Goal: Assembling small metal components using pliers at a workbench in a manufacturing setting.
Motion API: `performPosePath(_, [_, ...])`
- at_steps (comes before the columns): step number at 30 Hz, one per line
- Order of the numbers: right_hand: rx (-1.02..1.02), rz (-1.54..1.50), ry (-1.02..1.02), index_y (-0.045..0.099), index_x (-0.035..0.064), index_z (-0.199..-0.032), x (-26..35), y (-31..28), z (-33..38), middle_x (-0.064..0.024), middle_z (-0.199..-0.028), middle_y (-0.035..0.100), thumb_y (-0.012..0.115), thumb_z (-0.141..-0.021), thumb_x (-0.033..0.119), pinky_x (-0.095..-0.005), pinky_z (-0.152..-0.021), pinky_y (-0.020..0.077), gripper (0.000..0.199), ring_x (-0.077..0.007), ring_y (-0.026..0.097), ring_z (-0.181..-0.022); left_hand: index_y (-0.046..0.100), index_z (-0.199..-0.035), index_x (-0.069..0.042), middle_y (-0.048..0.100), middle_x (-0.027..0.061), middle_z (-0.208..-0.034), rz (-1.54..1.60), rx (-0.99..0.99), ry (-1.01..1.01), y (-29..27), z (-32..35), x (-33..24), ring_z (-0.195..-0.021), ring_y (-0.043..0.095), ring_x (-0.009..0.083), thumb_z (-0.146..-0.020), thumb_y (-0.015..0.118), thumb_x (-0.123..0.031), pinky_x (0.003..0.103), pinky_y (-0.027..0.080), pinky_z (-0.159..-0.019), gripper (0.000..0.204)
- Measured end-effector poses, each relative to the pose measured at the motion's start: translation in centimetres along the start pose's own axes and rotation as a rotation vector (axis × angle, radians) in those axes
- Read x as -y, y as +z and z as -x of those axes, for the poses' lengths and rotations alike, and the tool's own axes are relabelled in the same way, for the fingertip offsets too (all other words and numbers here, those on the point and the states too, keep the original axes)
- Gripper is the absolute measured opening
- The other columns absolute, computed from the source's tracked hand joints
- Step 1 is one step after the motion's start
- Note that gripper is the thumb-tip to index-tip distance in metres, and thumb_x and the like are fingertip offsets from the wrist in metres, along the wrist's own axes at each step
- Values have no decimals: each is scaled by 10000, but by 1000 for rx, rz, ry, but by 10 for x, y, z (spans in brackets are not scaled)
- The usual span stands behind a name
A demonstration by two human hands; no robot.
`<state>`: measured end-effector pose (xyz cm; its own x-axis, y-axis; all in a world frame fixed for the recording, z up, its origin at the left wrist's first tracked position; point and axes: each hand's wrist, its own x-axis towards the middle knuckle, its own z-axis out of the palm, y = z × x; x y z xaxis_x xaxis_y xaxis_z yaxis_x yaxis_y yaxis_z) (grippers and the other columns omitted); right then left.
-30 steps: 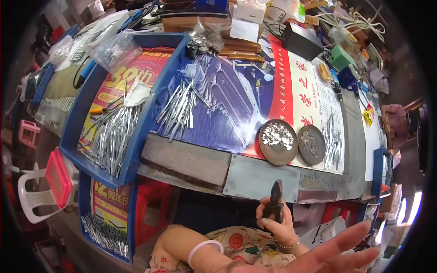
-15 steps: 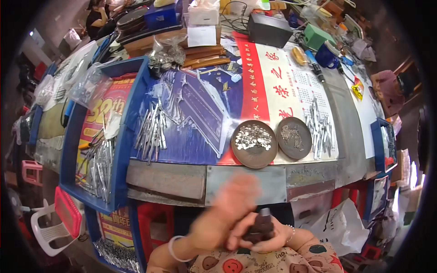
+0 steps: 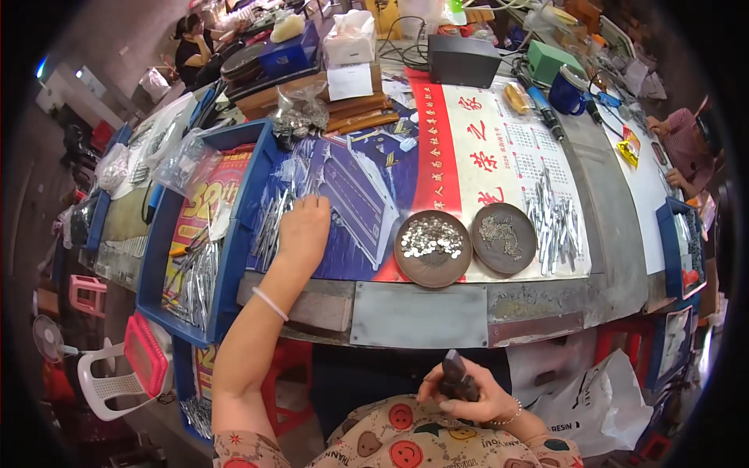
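My left hand (image 3: 305,231) is stretched out over the table, its fingers curled down at the right edge of a pile of slim silvery metal strips (image 3: 269,230). Whatever its fingertips grip is hidden. Close to my body, my right hand (image 3: 482,397) is wrapped round a dark, block-shaped tool (image 3: 457,377) with a narrower, greyish top. Between the piles stand two round brown dishes. The left dish (image 3: 413,274) holds small shiny discs; the right dish (image 3: 511,267) holds small thin metal bits. Another pile of metal strips (image 3: 555,222) lies to their right.
A blue tray (image 3: 234,257) with more metal strips stands at the left. Along the back are a black box (image 3: 463,61), a blue mug (image 3: 567,92) and a bag of metal parts (image 3: 300,113). A metal plate (image 3: 420,315) covers the front edge. Other people sit at far left and right.
My left hand has moved from beside the right hand, up and left to the strip pile. The right hand still holds the dark tool. The view has shifted slightly.
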<state>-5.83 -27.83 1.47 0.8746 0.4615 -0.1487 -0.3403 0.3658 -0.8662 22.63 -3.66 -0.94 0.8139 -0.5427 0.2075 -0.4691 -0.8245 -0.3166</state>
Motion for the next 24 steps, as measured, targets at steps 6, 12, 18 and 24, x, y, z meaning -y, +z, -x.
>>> performPosePath(6, [-55,-49,-17,509,-15,-1216,-5,-9,11,-165,-1071,640,656,-849,20,-291,-796,475,397,-171,580,-927,574,-877,-61,581,104,-883,164,0,208,-19,12,-29,-853,643,251,-773,605,-48,335,562,-663,109])
performPosePath(12, [7,6,-3,489,-3,-1256,-6,-20,8,-120,-1056,639,625,-877,22,-272,-817,469,403,-126,574,-925,556,-944,-60,562,114,-895,428,-30,131,-42,38,-38,-780,634,309,-816,603,-78,394,533,-641,138])
performPosePath(18, [15,40,-6,474,-1,-1276,-9,-11,0,-85,-1035,642,617,-888,31,-244,-787,459,415,-80,566,-876,543,-1111,-22,659,204,-988,673,-50,-248,-20,3,-24,-863,650,409,-842,688,-208,480,517,-728,358])
performPosePath(24, [1,229,134,420,2,-1307,-4,-4,1,-115,-1093,626,661,-853,42,-258,-787,469,515,-97,565,-884,517,-1136,9,662,270,-946,583,201,-276,-13,-26,-39,-911,648,427,-819,615,-104,494,508,-794,350])
